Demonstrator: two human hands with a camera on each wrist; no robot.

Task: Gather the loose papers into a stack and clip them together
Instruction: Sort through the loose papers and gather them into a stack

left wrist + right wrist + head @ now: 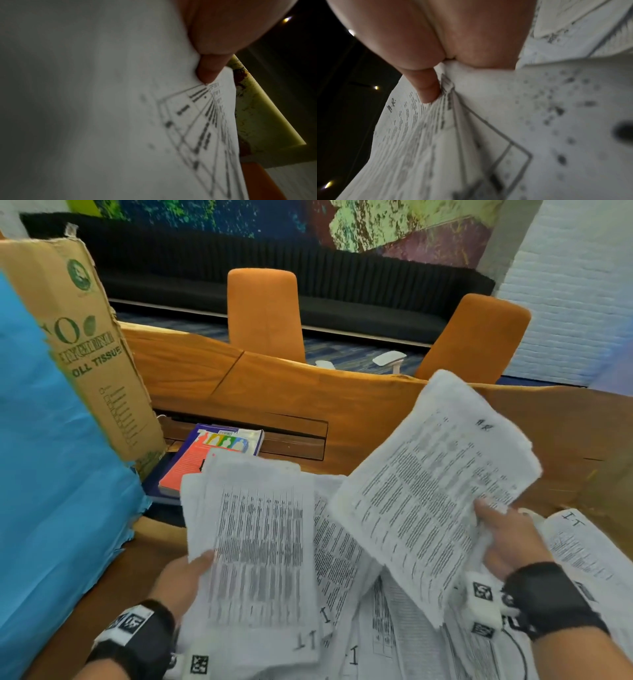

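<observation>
My left hand point(185, 577) grips a bundle of printed sheets point(260, 549) by its left edge, thumb on top; the left wrist view shows a finger point(207, 70) pinching that paper point(120, 108). My right hand point(507, 542) pinches a second bundle of printed pages point(435, 484), raised and tilted above the table, marked "HR" at its top corner. In the right wrist view its thumb point(426, 88) presses on those pages point(419, 148). More loose sheets point(387, 628) lie spread under both bundles, and one sheet point(582, 546) lies at the right. No clip shows.
A torn cardboard box flap point(85, 337) and a blue sheet point(51, 491) stand at the left. A red and purple book point(209, 457) lies behind the papers. The wooden table point(308, 398) has a slot in its middle. Two orange chairs point(263, 313) stand beyond it.
</observation>
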